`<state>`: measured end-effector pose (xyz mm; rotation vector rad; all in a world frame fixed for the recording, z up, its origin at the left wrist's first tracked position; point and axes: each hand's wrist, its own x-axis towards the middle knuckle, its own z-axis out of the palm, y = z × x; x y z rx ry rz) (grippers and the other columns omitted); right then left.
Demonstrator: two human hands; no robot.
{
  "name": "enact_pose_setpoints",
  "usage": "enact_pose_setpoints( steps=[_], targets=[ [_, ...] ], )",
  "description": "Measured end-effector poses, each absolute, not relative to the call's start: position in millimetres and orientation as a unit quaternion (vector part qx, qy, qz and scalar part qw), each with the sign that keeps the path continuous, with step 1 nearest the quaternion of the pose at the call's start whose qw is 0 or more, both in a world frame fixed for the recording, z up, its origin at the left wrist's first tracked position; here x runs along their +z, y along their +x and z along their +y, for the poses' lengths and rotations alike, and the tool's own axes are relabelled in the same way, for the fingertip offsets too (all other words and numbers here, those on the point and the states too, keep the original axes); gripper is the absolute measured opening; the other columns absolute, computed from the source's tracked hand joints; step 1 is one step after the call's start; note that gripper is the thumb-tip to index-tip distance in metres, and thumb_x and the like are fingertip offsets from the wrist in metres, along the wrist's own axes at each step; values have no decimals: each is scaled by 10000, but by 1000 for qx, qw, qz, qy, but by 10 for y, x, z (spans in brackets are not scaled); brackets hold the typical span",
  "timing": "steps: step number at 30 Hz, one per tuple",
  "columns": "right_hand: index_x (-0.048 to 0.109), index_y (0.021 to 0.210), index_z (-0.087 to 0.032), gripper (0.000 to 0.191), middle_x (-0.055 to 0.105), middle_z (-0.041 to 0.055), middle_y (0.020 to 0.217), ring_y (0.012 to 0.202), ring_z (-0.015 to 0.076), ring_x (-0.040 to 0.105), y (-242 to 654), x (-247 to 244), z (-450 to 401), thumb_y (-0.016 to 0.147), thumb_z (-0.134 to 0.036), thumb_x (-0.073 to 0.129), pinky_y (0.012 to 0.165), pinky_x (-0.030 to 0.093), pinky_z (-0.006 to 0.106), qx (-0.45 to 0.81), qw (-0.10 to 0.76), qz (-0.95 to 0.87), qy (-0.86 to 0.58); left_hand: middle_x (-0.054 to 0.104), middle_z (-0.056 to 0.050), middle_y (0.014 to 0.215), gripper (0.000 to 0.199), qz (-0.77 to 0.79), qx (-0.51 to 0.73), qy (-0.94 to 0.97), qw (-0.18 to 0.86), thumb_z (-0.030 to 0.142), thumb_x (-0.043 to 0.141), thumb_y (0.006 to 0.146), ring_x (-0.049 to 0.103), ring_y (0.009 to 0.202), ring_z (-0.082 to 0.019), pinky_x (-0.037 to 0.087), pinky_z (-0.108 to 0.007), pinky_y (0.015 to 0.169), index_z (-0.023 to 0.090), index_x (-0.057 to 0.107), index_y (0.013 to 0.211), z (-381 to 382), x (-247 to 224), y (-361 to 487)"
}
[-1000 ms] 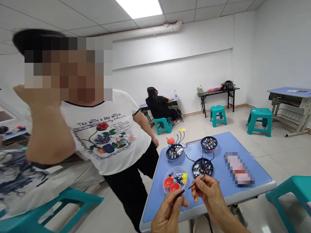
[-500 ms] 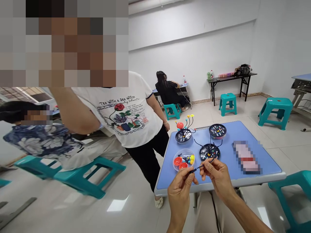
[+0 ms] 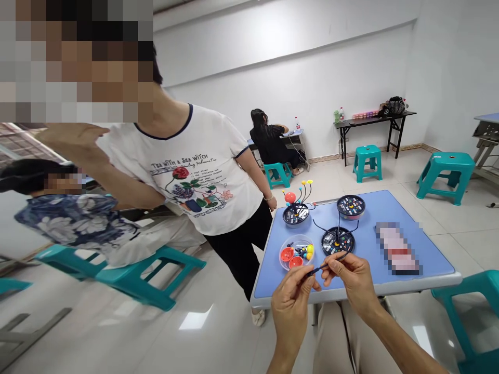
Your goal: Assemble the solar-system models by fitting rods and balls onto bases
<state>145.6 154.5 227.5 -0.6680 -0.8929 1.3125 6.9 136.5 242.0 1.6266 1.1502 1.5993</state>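
Both my hands are raised over the near edge of the blue table (image 3: 432,254). My left hand (image 3: 290,301) pinches a small dark stick-like piece (image 3: 312,271) between thumb and fingers. In my right hand (image 3: 353,280) is a thin black curved rod (image 3: 343,256), one end pointing at the left hand's piece. The two parts meet between my fingertips; whether they are joined I cannot tell. Just behind my hands stands a round black base (image 3: 338,240) with several thin black arms. To its left, a clear plastic bowl (image 3: 298,238) holds red half-shells (image 3: 287,254) and small coloured balls (image 3: 310,249).
Farther back stand a planet model (image 3: 295,214) with coloured balls and another round black base (image 3: 351,206). A blurred-out flat object (image 3: 398,249) lies at right. A person in a white T-shirt (image 3: 198,171) stands close at the table's left. Green stools (image 3: 445,174) stand around.
The view has shifted slightly. The gap between the rod and the small dark piece looks smaller. The standing person has shifted, lowering the raised arm a little.
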Motion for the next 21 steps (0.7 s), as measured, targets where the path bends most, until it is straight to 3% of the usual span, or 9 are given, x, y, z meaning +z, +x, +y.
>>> enact_pose_setpoints(
  steps=[8,14,17,21],
  targets=[
    [742,709,-164,190,711,25,576,465,151,650,1369,2265,1512,732,-348,779,517,562,265,591,654,-360,-308,733,9,800,157,435,598,633,231,185,662,828,647,520,-109,572,-220,548,247,768,927,1350,2333,27],
    [698,730,-169,219,702,13,582,468,156,650,1348,2242,1449,780,-380,732,539,565,273,584,652,-364,-319,764,-29,858,141,462,580,642,197,243,685,815,718,710,-173,604,-241,630,235,777,922,1359,2235,3],
    [687,758,-179,198,697,10,607,522,159,662,1483,2276,1425,816,-368,698,563,564,268,537,655,-412,-336,750,-29,857,164,435,563,661,237,235,650,847,699,669,-151,596,-237,610,228,759,969,1441,2274,98],
    [693,785,-195,119,692,14,673,540,146,652,1744,2328,1487,858,-279,650,538,548,248,385,653,-529,-381,724,-36,880,189,404,532,701,248,218,581,895,661,641,-126,572,-240,611,226,744,990,1655,2344,291]
  ],
)
